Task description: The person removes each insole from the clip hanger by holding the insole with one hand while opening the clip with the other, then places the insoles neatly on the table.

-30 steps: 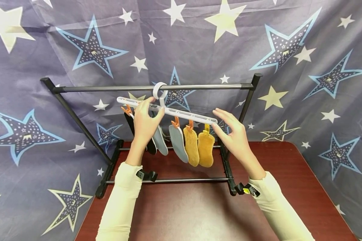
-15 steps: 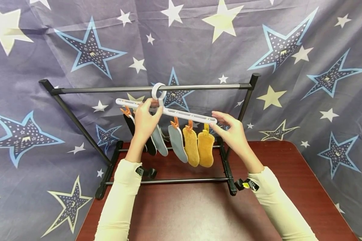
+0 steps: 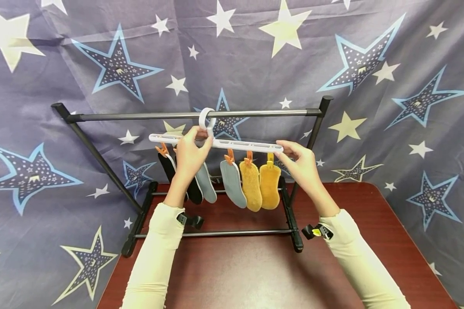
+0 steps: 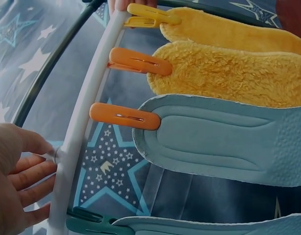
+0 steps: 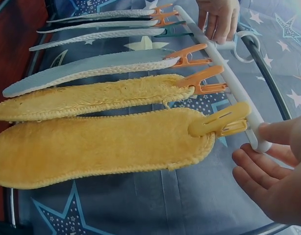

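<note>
A white plastic hanger hangs by its round hook over the rack's top rail, its bar nearly level. My left hand pinches the hanger's neck just under the hook. At the bar's right end, my right hand holds the tip between thumb and fingers. Clothespins along the bar carry several insoles: a smooth yellow insole, a fluffy yellow insole, a blue-grey insole and darker ones to the left. A yellow clothespin and an orange clothespin show clearly. My left hand partly covers the left-side insoles in the head view.
The black metal rack stands on a reddish-brown table, with its top rail running across and a lower bar near the front. Behind it hangs a star-printed curtain. Each wrist wears a strapped camera.
The hanger's right end has risen and its left end has dropped, so the bar is closer to level. It has shifted slightly right. Both hands have stayed on it.
</note>
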Demonstrator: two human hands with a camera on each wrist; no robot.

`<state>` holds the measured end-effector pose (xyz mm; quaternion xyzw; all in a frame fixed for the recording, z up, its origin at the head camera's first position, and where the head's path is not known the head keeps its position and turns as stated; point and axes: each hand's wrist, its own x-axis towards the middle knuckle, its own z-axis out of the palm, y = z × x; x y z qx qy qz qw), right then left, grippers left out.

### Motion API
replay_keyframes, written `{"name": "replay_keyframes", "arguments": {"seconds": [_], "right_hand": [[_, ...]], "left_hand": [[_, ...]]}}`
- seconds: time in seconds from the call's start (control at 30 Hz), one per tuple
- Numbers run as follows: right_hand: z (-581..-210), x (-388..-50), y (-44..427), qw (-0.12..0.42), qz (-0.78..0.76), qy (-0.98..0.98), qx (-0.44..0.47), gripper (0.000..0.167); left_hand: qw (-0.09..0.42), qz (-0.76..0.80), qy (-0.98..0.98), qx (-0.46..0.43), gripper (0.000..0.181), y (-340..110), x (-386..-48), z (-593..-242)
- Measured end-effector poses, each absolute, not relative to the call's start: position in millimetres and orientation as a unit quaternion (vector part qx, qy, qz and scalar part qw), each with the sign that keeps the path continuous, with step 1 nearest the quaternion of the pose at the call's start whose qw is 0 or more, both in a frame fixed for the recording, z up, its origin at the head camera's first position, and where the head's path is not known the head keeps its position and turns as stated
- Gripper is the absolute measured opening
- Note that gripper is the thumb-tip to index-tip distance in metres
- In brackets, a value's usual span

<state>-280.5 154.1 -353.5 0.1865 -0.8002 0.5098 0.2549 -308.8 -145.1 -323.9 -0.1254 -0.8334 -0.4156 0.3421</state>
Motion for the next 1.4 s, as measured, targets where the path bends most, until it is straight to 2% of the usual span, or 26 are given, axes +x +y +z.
{"name": "replay_keyframes", "arguments": {"seconds": [0.63,1.4], "right_hand": [[-350.8,-290.2,176.9,0.257,0.513,-0.806,0.146,0.031],[-353.0,-292.4,184.0,0.245,0.517,-0.811,0.125,0.031]], "left_hand": [[0.344,-0.391,-0.847,-0.112,0.016,-113.0,-309.2,-321.7],[0.317,-0.382,-0.86,-0.113,0.018,-108.1,-309.6,-314.8]]}}
